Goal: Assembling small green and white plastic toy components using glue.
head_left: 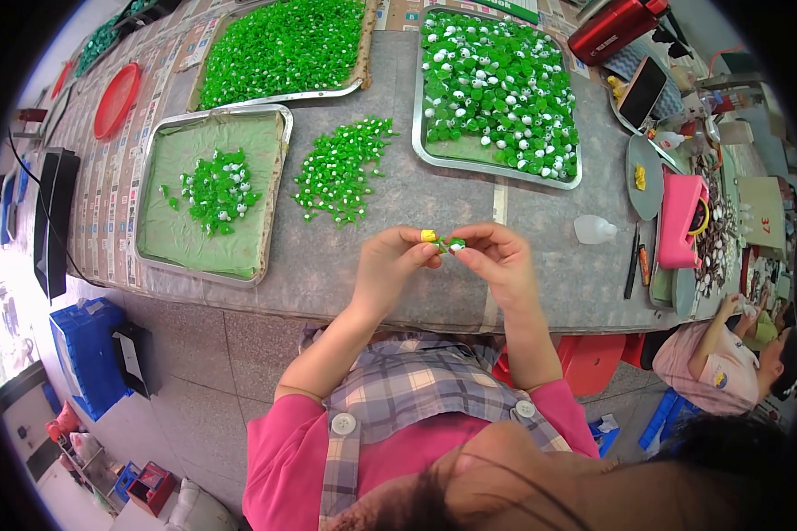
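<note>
Above the near table edge, my left hand (390, 265) and my right hand (500, 261) meet with fingertips pinched. A small green piece (441, 245) is between the fingertips of the left hand, with a bit of yellow (428, 236) at the index fingertip; whether that is a cover or a separate piece I cannot tell. The right thumb and forefinger pinch a small green-and-white figure (456, 244). Beyond the hands lies a loose pile of tiny green-and-white pieces (341, 173). To its left a tray (155, 195) lined with green holds a small heap of green-and-white figures (220, 190).
A full tray of green-and-white figures (500, 88) stands far right, another of small green pieces (283, 49) far left. On the right are a white squeeze bottle (595, 230), a black pen-like tool (632, 261), a pink holder (680, 221) and a phone (643, 93). Another person (726, 358) sits at right.
</note>
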Motion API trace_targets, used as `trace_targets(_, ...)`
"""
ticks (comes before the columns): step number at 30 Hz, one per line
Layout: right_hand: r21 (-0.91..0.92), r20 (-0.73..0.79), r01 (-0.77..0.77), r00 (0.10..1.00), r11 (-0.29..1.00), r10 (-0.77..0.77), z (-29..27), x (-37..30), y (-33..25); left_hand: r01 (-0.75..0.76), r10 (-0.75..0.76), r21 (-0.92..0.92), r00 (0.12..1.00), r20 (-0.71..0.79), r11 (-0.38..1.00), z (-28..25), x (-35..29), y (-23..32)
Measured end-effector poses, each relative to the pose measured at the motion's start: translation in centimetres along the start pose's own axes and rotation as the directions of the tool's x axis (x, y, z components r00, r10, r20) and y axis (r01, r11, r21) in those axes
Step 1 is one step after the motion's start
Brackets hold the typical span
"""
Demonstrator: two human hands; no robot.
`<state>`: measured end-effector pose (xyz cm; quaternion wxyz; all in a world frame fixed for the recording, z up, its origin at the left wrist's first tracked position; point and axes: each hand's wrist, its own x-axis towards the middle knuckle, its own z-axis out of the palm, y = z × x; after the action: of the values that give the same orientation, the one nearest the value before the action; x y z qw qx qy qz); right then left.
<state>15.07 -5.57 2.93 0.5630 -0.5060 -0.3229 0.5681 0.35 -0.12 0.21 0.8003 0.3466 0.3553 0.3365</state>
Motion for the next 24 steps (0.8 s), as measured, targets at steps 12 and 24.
trace_targets(12,-0.195,-0.084,0.107,0.989,0.975,-0.125,0.6,-0.8,0.5,-0.211,0.207,0.313,0.977,0.044,0.926,0.1,-0.3,-0.6)
trace_targets(24,-0.136,-0.12,0.127,0.982,0.983,-0.143,1.1,-1.2,0.5,-0.337,0.326,0.439,0.94,0.103,0.833,0.2,-0.7,-0.6)
